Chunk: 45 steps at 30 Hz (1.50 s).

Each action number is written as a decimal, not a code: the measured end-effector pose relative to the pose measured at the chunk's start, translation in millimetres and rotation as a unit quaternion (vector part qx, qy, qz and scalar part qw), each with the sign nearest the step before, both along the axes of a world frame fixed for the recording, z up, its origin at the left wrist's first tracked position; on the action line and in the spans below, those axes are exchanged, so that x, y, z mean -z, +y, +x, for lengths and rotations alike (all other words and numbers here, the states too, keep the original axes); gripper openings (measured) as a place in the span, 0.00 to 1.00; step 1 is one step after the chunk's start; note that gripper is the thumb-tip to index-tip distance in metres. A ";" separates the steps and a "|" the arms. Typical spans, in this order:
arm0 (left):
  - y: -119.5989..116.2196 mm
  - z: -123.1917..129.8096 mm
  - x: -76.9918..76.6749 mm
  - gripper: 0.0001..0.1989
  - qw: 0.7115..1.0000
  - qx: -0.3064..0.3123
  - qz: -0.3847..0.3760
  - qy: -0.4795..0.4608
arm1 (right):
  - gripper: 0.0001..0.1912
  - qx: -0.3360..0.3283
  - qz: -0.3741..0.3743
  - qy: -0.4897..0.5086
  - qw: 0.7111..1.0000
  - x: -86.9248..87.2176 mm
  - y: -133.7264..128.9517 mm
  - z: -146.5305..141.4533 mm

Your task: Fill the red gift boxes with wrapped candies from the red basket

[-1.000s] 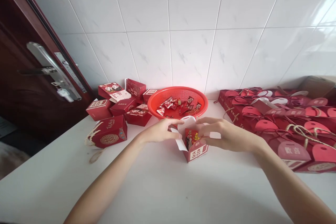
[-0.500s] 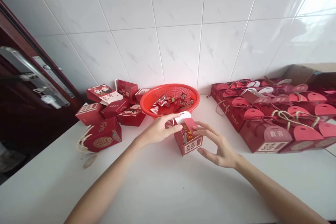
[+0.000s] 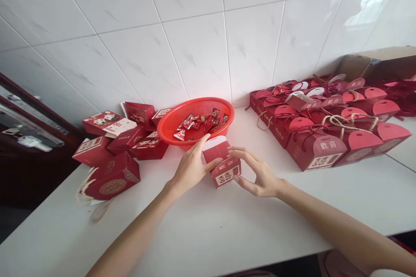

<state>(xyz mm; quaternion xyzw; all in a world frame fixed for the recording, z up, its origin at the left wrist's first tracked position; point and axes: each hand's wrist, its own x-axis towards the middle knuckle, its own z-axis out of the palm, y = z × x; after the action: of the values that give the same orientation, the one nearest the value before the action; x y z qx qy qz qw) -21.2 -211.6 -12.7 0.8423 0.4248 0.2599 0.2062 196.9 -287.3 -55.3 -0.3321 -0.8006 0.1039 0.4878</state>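
A small red gift box (image 3: 224,168) with a pale label stands on the white table in front of the red basket. Its front flap is folded over, its side panels are folded in, and a back flap with a white inner face stands up. My left hand (image 3: 191,166) grips the box's left side, thumb on top. On the right side, my right hand (image 3: 255,172) has its fingers at the top edge and its thumb by the front label. The box's contents are hidden.
Behind the box, the red basket (image 3: 167,138) holds wrapped sweets. Several red boxes (image 3: 113,177) lie in a pile at the left. Rows of closed red boxes with cords (image 3: 320,147) stand at the right, before a cardboard box (image 3: 357,67). A tiled wall (image 3: 195,52) rises behind.
The box's flaps have folded over, so the packet inside no longer shows. Both hands have closed in on its sides. The camera view has turned right and tilted.
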 end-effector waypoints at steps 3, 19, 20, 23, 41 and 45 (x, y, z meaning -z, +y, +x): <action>-0.7 0.4 -0.3 0.38 1.000 0.013 -0.002 -0.017 | 0.25 0.002 0.013 0.013 1.000 1.3 -0.2 0.6; -1.3 3.4 2.8 0.36 0.999 0.029 -0.006 -0.036 | 0.24 0.025 0.001 -0.002 1.000 7.0 0.8 -0.7; -1.3 3.5 3.2 0.35 0.999 0.031 -0.007 -0.040 | 0.24 0.026 0.001 -0.001 1.000 7.1 1.0 -0.8; -1.1 3.9 3.7 0.34 0.998 0.035 -0.011 -0.049 | 0.25 0.026 0.002 -0.003 1.000 6.8 1.2 -1.6; -0.2 3.2 7.8 0.34 0.999 0.035 0.018 -0.032 | 0.25 0.033 -0.010 0.010 0.999 6.9 1.5 -3.8; -0.8 2.5 3.3 0.32 0.998 0.038 0.014 -0.046 | 0.28 0.032 0.005 0.016 0.999 8.4 1.1 -2.7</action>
<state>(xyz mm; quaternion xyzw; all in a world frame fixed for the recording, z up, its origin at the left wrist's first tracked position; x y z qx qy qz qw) -18.7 -212.5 -16.0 0.8479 0.3787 0.2963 0.2232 194.2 -286.1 -63.7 -0.3535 -0.7824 0.0892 0.5049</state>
